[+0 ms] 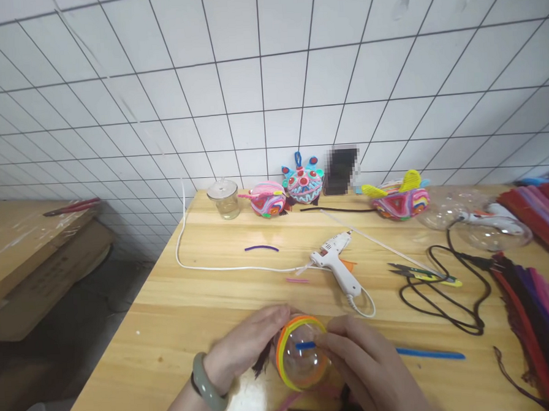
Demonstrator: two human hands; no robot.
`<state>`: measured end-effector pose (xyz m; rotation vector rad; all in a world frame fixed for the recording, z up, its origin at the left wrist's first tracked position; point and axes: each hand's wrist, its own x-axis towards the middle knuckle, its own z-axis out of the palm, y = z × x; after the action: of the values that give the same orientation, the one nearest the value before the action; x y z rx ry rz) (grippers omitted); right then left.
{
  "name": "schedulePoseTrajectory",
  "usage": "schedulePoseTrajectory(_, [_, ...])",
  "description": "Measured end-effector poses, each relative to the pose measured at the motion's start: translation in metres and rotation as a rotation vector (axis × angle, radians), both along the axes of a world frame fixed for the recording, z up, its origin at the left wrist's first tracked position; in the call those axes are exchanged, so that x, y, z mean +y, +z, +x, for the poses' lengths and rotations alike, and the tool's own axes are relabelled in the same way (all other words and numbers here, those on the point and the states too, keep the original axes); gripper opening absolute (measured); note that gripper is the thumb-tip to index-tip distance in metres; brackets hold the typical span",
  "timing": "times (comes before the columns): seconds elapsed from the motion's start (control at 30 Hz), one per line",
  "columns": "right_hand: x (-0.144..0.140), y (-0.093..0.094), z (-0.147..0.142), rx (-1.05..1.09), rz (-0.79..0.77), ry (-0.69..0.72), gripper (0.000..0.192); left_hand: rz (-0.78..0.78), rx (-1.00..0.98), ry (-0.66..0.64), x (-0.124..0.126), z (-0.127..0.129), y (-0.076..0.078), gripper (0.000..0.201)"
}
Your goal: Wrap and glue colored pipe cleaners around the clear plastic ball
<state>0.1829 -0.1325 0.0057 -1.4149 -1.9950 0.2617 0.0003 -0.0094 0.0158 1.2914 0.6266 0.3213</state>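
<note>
Clear plastic dome (pixel 302 356), fuzzy orange-yellow rim, both hands.

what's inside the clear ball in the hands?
A short blue pipe-cleaner piece shows through the clear ball, pinched by the right hand. The left hand covers the ball's left side.

Both hands (pixel 305 357) cup a clear ball (pixel 302 353) (orange-rimmed) on the table (pixel 178 308).
</note>
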Motion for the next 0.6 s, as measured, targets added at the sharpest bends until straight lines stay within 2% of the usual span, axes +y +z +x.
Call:
schedulePoseTrajectory(0.13, [0.003, 0.005, -0.003, -0.03, 0.066, 0.029, 0.028, 0.091, 0.043, -0.102, 0.001, -0.001, 0.007, 0.061])
schedulePoseTrajectory(0.27, [0.004, 0.011, -0.005, -0.031, 0.055, 0.012, 0.023, 0.124, 0.036, -0.155, 0.002, -0.002, 0.009, 0.066])
schedulePoseTrajectory(0.6, [0.003, 0.007, -0.005, -0.011, 0.011, 0.003, 0.035, 0.074, -0.03, -0.258, 0.003, -0.003, 0.003, 0.065])
